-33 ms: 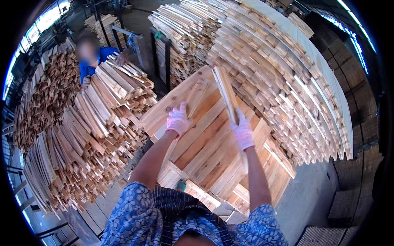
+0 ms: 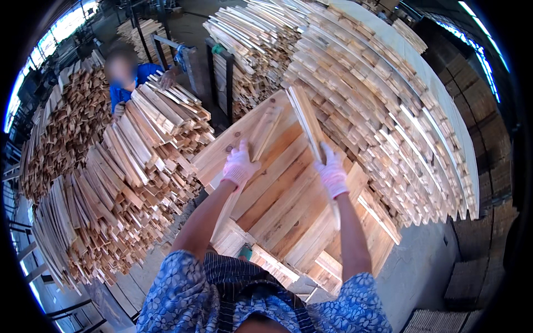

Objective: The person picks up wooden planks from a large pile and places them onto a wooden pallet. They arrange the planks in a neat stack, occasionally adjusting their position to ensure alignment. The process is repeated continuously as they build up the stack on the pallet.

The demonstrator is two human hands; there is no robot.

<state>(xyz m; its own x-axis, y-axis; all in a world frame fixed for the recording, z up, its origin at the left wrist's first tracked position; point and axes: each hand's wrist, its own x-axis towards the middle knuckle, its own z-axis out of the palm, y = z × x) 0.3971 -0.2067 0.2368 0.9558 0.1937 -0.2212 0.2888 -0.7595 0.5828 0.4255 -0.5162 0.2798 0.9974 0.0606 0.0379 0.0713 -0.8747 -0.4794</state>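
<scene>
Both my hands wear pale pink-and-white gloves. My left hand (image 2: 239, 166) is closed around a narrow wooden slat (image 2: 266, 133) that slants across the board stack, one finger stretched along it. My right hand (image 2: 332, 173) grips a few long slats (image 2: 302, 114) held together, tilted with their far ends up and to the left. Beneath both hands lies a broad layer of flat planks (image 2: 280, 205) laid side by side, light and reddish brown. The right thumb and the undersides of the slats are hidden.
Large piles of slats stand at the left (image 2: 105, 216) and right (image 2: 383, 127). A person in blue (image 2: 130, 80) stands behind the left pile. A dark metal frame (image 2: 222, 83) rises at the far side. Dark stacks (image 2: 488, 161) line the right edge.
My right hand has shifted slightly to the right and away from me with its slats. The left hand stays almost in place on its slat. The view has moved a little.
</scene>
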